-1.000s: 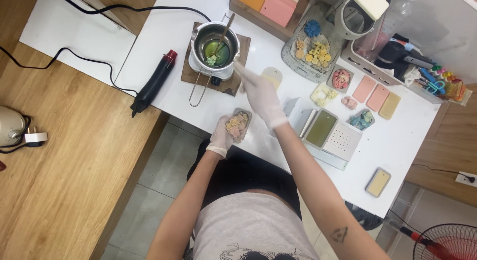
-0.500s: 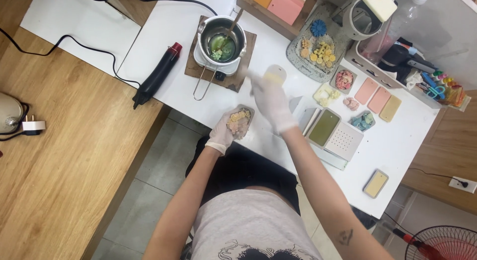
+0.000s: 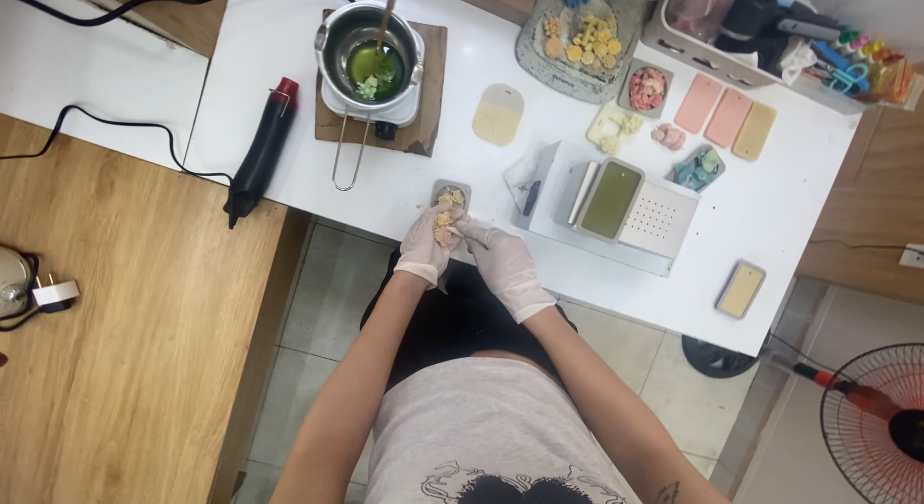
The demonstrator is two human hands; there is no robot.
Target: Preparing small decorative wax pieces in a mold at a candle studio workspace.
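Both hands wear white gloves and meet at the near edge of the white table. My left hand grips a small grey mould filled with pale yellow pieces. My right hand touches the mould's lower end with its fingertips, pinching at the filling. A steel pot of green liquid with a stirrer in it stands on a wooden board further back. A cream oval piece lies on the table between pot and mould.
A black and red heat gun lies at the left with its cable. A white scale carries a green-filled mould. Coloured soap bars, small flower moulds and a tray of yellow shapes fill the back right. A fan stands on the floor.
My right hand has come back from the pot area and the cream oval piece, down to the mould at the table's near edge. The left hand kept the mould.
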